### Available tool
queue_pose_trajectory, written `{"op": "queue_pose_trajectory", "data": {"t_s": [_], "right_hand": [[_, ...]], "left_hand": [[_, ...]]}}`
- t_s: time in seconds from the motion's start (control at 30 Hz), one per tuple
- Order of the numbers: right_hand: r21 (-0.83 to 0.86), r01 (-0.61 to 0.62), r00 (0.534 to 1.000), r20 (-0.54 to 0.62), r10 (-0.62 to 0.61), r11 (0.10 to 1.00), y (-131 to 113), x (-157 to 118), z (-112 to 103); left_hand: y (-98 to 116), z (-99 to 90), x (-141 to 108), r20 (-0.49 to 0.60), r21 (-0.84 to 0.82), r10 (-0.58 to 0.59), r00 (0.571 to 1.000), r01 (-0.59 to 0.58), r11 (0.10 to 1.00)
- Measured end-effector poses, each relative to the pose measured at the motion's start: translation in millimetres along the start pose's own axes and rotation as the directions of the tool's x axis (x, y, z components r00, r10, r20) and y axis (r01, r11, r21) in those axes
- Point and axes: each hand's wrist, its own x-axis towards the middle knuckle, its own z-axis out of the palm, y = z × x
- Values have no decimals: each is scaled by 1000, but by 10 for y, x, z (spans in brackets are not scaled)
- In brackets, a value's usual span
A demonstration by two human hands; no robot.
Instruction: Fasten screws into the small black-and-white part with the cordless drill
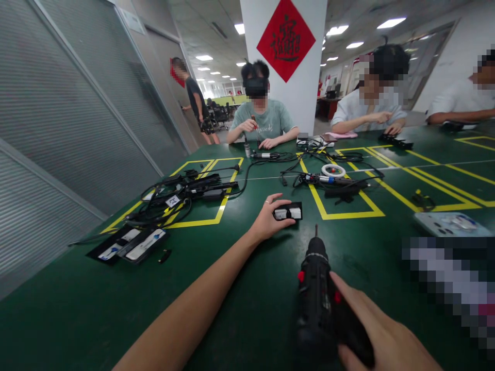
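My left hand (266, 220) reaches forward and pinches a small black block with white labels (288, 211), which lies flat on the green worktop (240, 288) just left of a yellow taped frame (350, 214). My right hand (381, 335) is wrapped around the grip of a black electric screwdriver (317, 288), its bit pointing towards the block but well apart from it. I think I should hold the block firmly, keep my fingers beside it, and bring the bit down straight.

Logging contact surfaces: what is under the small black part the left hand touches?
The small black part lies flat on the green table, left hand on its near end. Its underside is hidden.
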Motion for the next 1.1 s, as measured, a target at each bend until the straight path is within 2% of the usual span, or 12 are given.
{"op": "queue_pose_trajectory", "data": {"t_s": [0.07, 0.27, 0.43, 0.5, 0.53, 0.57, 0.63, 0.73, 0.87, 1.0, 1.1], "right_hand": [[-73, -19, 999, 31, 21, 997, -90, 59, 42], [-257, -44, 998, 38, 55, 965, -325, 165, 147], [-311, -16, 997, 63, 37, 950, -483, 145, 43], [-342, 15, 998, -47, -33, 940, -555, 203, -86], [-358, -11, 981, -185, -60, 934, -584, 271, -158], [-349, -19, 948, -305, -94, 937, -604, 371, -226], [-265, 68, 873, -451, -186, 962, -596, 665, -330], [-175, 103, 836, -518, -181, 979, -466, 1233, -366], [-40, 145, 763, -632, -137, 989, -249, 1806, -229], [86, 295, 741, -649, -171, 952, -168, 1962, -85], [240, 415, 763, -618, -192, 878, -166, 1984, -54]], "left_hand": [[23, 10, -26, -24, 84, 32, 999, -30, 996], [63, 1, -81, 43, 286, 206, 978, -210, 935], [50, 4, -88, 41, 346, 222, 974, -222, 912], [48, 12, -90, 36, 356, 221, 975, -219, 908], [52, 16, -91, 36, 356, 223, 974, -221, 908], [58, 19, -92, 36, 354, 226, 973, -224, 908], [81, 25, -94, 29, 347, 235, 972, -230, 909], [126, 26, -100, 18, 332, 247, 969, -239, 912], [158, 11, -105, -19, 302, 254, 967, -237, 923], [145, -7, -104, -146, 308, 286, 947, -231, 923], [138, -6, -106, -163, 329, 331, 929, -265, 906]]}}
